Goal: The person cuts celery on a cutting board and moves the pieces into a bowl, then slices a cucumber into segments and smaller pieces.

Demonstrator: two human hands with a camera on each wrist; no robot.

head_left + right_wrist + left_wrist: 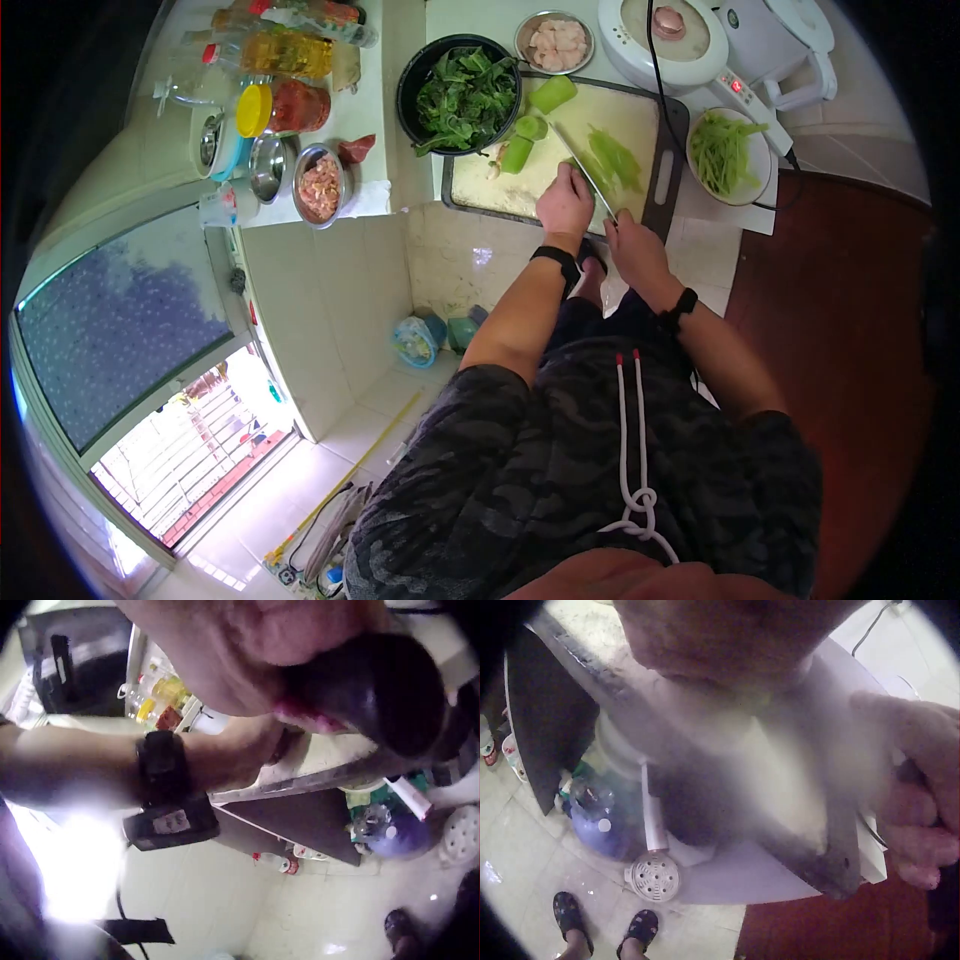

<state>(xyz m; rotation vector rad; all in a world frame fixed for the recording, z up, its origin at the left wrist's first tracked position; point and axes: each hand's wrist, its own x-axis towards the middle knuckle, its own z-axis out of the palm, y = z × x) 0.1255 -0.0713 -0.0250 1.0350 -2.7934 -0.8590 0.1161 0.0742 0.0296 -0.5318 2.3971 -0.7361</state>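
Observation:
In the head view my right hand point(640, 258) grips the black handle of a kitchen knife point(586, 172), its blade slanting up-left over the cutting board point(480, 195). The handle end point(375, 694) fills part of the right wrist view. Close beside the blade, my left hand point(565, 208) is over the board with its fingers bent down; I cannot tell what lies under them. Right of the blade lie thin celtuce slices point(612, 160). Thick peeled celtuce pieces point(517, 153) sit to the left, another chunk point(552, 94) near the board's far edge.
A black bowl of leaves point(465, 95) stands left of the board, a metal bowl of pale meat point(557, 45) behind it. To the right are a bowl of green shreds point(728, 155) and a white cooker point(665, 45) with a cord. Bottles, jars and minced meat point(319, 188) stand left.

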